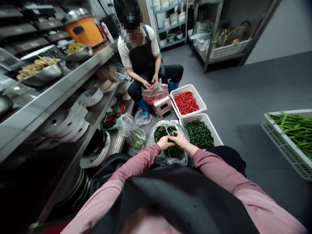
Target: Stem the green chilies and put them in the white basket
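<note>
My left hand (164, 143) and my right hand (179, 139) meet over an open clear plastic bag (156, 130) full of green chillies (173, 152). Both hands have their fingers closed, the fingertips close together around green chillies (173, 134). How many chillies they hold is too small to make out. Just right of the bag stands a white basket (217, 138) of green chillies (198, 133). Behind it is another white basket (203, 104), filled with red chillies (186, 103).
Opposite sits a co-worker (142, 55), hands over a bag of red chillies (156, 92) on a pink stool (162, 107). A steel shelf (58, 94) with bowls and strainers runs along the left. At right lies a basket (280, 143) of long green beans (294, 126). Knotted bags (136, 136) lie left.
</note>
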### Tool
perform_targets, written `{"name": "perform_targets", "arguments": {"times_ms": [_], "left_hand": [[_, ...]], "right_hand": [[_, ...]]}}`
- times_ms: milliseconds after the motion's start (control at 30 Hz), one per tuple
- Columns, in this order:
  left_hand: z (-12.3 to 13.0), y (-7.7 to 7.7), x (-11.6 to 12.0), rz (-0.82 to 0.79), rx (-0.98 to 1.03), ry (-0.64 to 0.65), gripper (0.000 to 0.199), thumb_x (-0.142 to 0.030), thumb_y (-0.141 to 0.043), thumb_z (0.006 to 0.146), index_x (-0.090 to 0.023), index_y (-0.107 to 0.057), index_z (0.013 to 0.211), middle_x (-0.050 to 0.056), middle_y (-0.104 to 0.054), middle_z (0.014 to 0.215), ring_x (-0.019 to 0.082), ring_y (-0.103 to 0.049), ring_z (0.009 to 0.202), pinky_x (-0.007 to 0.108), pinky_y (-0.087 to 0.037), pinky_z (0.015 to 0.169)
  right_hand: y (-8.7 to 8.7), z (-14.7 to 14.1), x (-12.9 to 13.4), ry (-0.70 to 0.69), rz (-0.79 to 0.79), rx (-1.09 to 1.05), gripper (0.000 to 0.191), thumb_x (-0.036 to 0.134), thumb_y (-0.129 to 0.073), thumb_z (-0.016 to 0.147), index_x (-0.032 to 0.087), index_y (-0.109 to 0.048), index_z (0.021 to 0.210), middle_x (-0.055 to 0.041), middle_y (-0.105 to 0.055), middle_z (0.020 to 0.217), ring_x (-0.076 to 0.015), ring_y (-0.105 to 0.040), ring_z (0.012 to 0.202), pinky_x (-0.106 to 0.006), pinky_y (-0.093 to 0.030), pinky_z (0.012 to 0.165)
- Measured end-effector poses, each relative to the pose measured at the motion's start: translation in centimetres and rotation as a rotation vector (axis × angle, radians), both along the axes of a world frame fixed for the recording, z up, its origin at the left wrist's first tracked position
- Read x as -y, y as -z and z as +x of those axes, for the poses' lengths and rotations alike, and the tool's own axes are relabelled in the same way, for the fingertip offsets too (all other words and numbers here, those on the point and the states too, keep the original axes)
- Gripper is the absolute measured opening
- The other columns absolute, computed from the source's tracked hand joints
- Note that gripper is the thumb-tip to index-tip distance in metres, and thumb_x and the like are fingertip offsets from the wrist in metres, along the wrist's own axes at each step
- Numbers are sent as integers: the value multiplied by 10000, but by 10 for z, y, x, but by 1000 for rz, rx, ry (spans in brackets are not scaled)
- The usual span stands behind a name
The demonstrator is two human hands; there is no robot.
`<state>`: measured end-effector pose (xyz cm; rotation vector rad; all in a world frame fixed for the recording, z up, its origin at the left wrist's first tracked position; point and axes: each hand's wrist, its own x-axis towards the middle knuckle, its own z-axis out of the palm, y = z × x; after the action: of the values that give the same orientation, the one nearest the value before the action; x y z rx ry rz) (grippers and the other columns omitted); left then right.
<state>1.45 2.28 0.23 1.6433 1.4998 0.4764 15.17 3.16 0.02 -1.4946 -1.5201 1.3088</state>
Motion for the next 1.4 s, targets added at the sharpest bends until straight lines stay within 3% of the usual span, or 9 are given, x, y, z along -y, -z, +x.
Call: {"name": "perform_targets", "arguments": {"times_ms": [200,367,467,600,767,900,1067,1233,1400], "left_hand": [[-6,6,12,-125,97,7,268,-371,-567,773,-198,-627,577,32,-577,505,115,-416,377,281,-345,413],[-9,4,15,-120,61,-146,325,-408,-590,762,-194,-609,517,16,-508,428,99,-368,339,272,-303,374],[-8,0,15,-38,54,-38,334,-417,-615,744,-192,-622,498,25,-508,418,112,-387,382,280,-314,415],[-7,-9,21,209,5,169,303,-413,-612,745,-207,-641,523,23,-532,469,130,-435,460,282,-352,504],[2,-35,28,257,83,222,286,-377,-550,793,-170,-665,631,17,-571,557,117,-487,530,250,-386,573],[4,-49,12,55,265,-83,391,-470,-486,829,-142,-619,664,-18,-492,479,73,-418,431,206,-364,481],[-9,-31,-1,-225,392,-493,387,-485,-468,840,-153,-546,656,-56,-407,430,46,-287,317,203,-243,363],[-1,-10,5,-134,356,-496,336,-420,-550,795,-152,-521,595,-43,-439,443,53,-363,353,195,-272,376],[-2,-14,2,-263,452,-576,267,-378,-483,817,-133,-575,763,-27,-512,530,53,-400,377,187,-330,404]], "right_hand": [[0,9,-4,173,58,-57,257,384,-571,694,167,-591,831,-40,-644,773,-181,-574,698,-288,-436,649],[-6,9,1,186,163,46,225,403,-566,713,186,-575,772,-45,-633,737,-192,-564,699,-310,-437,688],[-8,8,2,179,172,-38,218,412,-546,736,195,-537,760,-37,-623,710,-158,-529,603,-281,-433,595],[-6,7,-2,186,-175,-399,217,399,-530,760,201,-446,737,-3,-573,629,-71,-340,377,-211,-259,358],[-8,4,-2,56,-623,-551,234,321,-569,769,185,-414,659,45,-434,468,-50,-292,348,-185,-191,334],[-13,1,2,28,-663,-549,202,273,-568,759,174,-429,650,49,-396,451,-53,-308,370,-186,-199,342],[-22,3,11,-40,-449,-473,207,287,-615,723,192,-437,676,57,-389,474,-62,-347,402,-201,-287,381],[-21,-5,24,-269,-436,-354,227,294,-690,652,185,-499,707,52,-452,469,-84,-398,397,-229,-334,388],[-19,-2,18,-308,-384,-345,202,244,-685,623,173,-496,634,57,-456,451,-64,-384,386,-202,-281,368]]}}
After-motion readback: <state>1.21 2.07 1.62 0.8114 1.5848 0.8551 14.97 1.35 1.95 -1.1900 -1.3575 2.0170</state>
